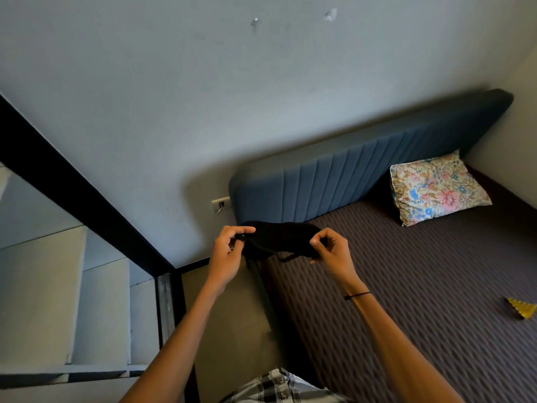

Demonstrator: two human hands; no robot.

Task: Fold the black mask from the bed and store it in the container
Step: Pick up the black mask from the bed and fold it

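Note:
The black mask (pixel 280 238) hangs stretched in the air between both hands, in front of the blue headboard and above the near corner of the bed (pixel 421 286). My left hand (pixel 229 254) pinches its left end with thumb and fingers. My right hand (pixel 331 251) pinches its right end, and a thin black strap dangles below between the two hands. No container is in view.
A floral pillow (pixel 436 187) leans at the blue headboard (pixel 348 173). A small yellow object (pixel 521 308) lies on the brown patterned cover at the right edge. A black-framed mirror or door (pixel 87 257) stands on the left, with a wall socket (pixel 221 203) beside the headboard.

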